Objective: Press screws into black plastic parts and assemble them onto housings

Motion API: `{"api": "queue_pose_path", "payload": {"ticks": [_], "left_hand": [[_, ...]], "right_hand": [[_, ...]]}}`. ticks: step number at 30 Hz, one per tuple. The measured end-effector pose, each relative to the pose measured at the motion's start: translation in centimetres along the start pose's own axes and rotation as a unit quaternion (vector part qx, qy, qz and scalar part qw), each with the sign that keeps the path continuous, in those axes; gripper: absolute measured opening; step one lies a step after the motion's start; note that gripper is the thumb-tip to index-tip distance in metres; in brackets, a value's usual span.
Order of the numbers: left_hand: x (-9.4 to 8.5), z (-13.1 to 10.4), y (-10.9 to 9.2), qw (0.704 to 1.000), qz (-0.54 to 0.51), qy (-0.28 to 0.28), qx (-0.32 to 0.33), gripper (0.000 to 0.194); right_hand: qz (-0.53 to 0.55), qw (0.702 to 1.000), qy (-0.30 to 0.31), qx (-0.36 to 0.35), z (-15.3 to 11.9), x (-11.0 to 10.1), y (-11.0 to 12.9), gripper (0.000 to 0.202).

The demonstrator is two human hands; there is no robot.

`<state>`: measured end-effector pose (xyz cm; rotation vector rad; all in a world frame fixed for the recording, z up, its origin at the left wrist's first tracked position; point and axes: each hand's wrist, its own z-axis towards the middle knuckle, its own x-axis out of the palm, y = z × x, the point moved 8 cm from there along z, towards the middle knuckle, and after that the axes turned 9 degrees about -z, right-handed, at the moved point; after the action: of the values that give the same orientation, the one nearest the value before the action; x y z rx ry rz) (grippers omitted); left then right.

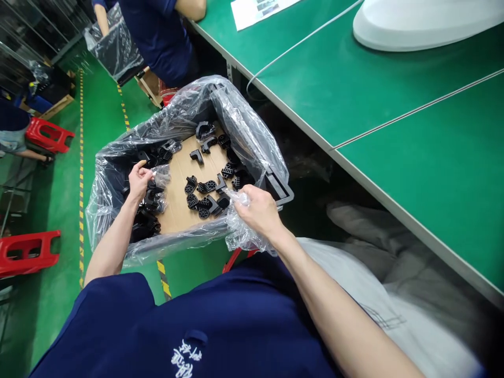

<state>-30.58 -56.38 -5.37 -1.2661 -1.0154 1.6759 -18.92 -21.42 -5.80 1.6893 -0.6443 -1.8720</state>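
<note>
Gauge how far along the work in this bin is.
Partway, it seems. Done: loose black parts lie bare on the cardboard. In hand: the left hand pinches a clear bag; the right hand grips crumpled plastic. Left: probably the piled parts along the left of the bin, some under clear film; number unclear.

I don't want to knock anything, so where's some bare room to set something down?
The green tabletop is bare between its seam and near edge. In the bin, a narrow cardboard strip is free between the left hand's plastic bag and the black plastic parts. Both bin sides are crowded.
</note>
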Motion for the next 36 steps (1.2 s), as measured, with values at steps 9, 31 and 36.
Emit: {"api": "queue_pose_path", "payload": {"ticks": [9,31,36], "left_hand": [[10.5,-6.3,-4.2,0.977,-0.04,0.21,-0.016,0.064],[3.4,0.0,7.2,0.95,0.278,-0.03,-0.138,0.079],[1.7,-0.4,2.7,0.981,0.096,-0.103,-0.134,0.076]], "right_hand": [[0.238,0.962,0.138,-0.001,1.0,1.8,4.4,0.022],[0.085,0.991,-0.098,0.025,-0.3,-3.0,-2.3,0.024],[0.139,0.983,-0.107,-0.057,-0.2,-2.4,-0.2,0.006]]}}
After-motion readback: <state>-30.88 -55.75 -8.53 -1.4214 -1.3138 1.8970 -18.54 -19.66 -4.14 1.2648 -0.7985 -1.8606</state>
